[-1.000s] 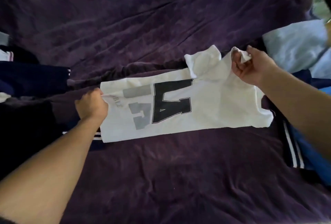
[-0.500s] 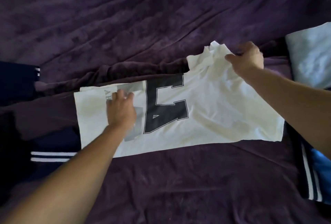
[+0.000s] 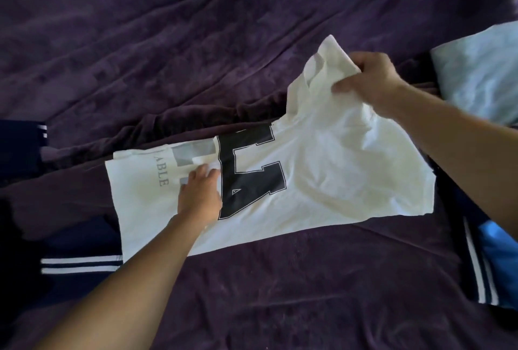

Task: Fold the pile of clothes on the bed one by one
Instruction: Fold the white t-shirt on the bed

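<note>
Gripping white shirt (image 3: pixel 322 170) — right hand (image 3: pixel 372 80) lifts, left hand (image 3: pixel 200 195) presses

We log a bed (image 3: pixel 252 27) with a wrinkled dark purple cover. White T-shirt (image 3: pixel 322 181) lies across the middle, right end raised. Navy striped garment (image 3: pixel 78 264) near left. Second navy striped piece (image 3: pixel 473 265) and bright blue cloth (image 3: pixel 501 254) near right. Pale blue cloth (image 3: pixel 482 69) far right.
</note>
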Available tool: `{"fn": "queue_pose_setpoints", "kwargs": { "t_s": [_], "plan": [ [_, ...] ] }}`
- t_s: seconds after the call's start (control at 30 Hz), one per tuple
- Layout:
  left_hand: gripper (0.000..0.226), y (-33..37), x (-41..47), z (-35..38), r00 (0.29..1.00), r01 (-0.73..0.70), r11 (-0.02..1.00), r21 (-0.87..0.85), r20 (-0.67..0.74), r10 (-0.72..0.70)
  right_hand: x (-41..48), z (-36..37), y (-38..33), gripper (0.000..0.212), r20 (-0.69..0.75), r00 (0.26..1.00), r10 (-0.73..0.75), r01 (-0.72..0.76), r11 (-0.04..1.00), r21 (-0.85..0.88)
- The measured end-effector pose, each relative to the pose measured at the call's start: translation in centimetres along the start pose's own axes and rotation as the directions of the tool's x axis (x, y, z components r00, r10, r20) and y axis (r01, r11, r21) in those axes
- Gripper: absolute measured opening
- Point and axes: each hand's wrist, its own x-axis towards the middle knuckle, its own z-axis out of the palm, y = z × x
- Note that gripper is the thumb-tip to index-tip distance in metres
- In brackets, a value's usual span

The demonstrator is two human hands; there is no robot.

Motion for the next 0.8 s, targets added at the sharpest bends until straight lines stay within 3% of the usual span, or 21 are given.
{"fn": "queue_pose_setpoints", "kwargs": {
  "t_s": [0.1, 0.2, 0.23, 0.3, 0.33, 0.37, 0.47, 0.53, 0.6, 0.67, 0.73, 0.8],
  "plan": [
    [0.043, 0.5, -0.6, -0.9, 0.999, 0.046, 0.998, -0.043, -0.001, -0.046, -5.3, -2.1, 2.4, 0.055, 0.043, 0.926, -0.376, 0.375, 0.897, -0.235],
    [0.043, 1.3, -1.6, -1.0, 0.997, 0.072, 0.995, -0.067, 0.014, -0.071, -11.1, -2.9, 7.4, 0.074, 0.183, 0.833, -0.522, 0.537, 0.684, -0.493],
    [0.042, 1.7, -2.1, -0.8, 0.998, 0.066, 0.997, -0.048, 0.012, -0.066, -12.4, -3.1, 9.5, 0.069, 0.27, 0.821, -0.504, 0.557, 0.599, -0.576],
    [0.04, 2.9, -3.0, -0.6, 0.999, 0.046, 0.999, -0.024, -0.021, -0.047, -14.5, -3.3, 12.9, 0.06, 0.468, 0.841, -0.272, 0.54, 0.472, -0.697],
    [0.038, 3.8, -3.5, -0.5, 0.998, 0.021, 0.999, -0.036, -0.06, -0.023, -15.2, -3.5, 14.2, 0.057, 0.48, 0.861, -0.168, 0.498, 0.472, -0.727],
    [0.035, 4.9, -4.0, -0.5, 0.993, -0.03, 0.998, -0.06, -0.113, 0.023, -15.8, -3.8, 15.2, 0.053, 0.428, 0.89, -0.159, 0.444, 0.523, -0.727],
    [0.025, 8.8, -5.4, 0.4, 0.911, -0.319, 0.946, -0.065, -0.295, 0.287, -16.1, -4.8, 16.2, 0.043, -0.047, 0.974, -0.22, 0.144, 0.77, -0.621],
    [0.026, 11.2, -5.4, 1.2, 0.843, -0.451, 0.893, 0.019, -0.319, 0.433, -14.7, -5.5, 15.9, 0.052, -0.301, 0.953, 0.008, -0.153, 0.874, -0.461],
    [0.041, 12.7, -3.8, 2.1, 0.878, -0.423, 0.902, 0.081, -0.209, 0.43, -12.7, -5.6, 15.4, 0.079, -0.319, 0.909, 0.268, -0.358, 0.893, -0.271],
    [0.056, 12.9, -1.3, 3.0, 0.933, -0.343, 0.933, 0.112, -0.075, 0.352, -11.0, -4.8, 15.4, 0.095, -0.265, 0.894, 0.36, -0.416, 0.888, -0.197],
    [0.062, 12.9, 0.5, 3.7, 0.949, -0.312, 0.939, 0.144, 0.003, 0.315, -10.1, -4.2, 15.9, 0.092, -0.225, 0.895, 0.384, -0.43, 0.876, -0.216],
    [0.061, 12.8, 0.9, 3.8, 0.946, -0.321, 0.937, 0.137, 0.013, 0.323, -9.8, -4.3, 15.8, 0.071, -0.202, 0.894, 0.401, -0.431, 0.893, -0.132]
  ]
}}
